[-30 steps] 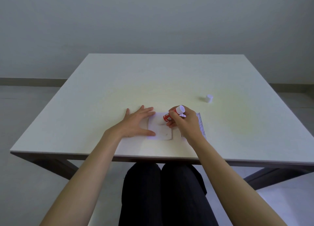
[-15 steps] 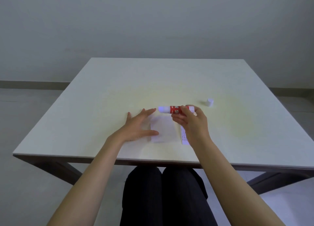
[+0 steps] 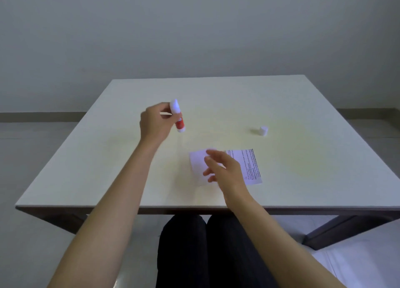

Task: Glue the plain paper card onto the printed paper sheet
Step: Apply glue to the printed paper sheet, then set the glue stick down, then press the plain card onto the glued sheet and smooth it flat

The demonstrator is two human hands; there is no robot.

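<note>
A plain white card [image 3: 198, 164] lies near the table's front edge, overlapping the left part of a printed sheet [image 3: 249, 165] whose text shows on the right. My right hand [image 3: 223, 171] hovers over both papers with its fingers spread, holding nothing. Farther back and to the left, my left hand [image 3: 154, 123] holds a red and white glue stick [image 3: 178, 119] upright above the table, its white uncapped tip pointing up.
The glue stick's white cap [image 3: 263, 130] stands on the white table [image 3: 216, 97] at the right, behind the papers. My legs in dark trousers show under the front edge. A grey wall rises behind the table.
The glue stick passed from my right hand to my left hand, which lifted it away to the back left. My right hand moved down over the papers, and my left hand left the card.
</note>
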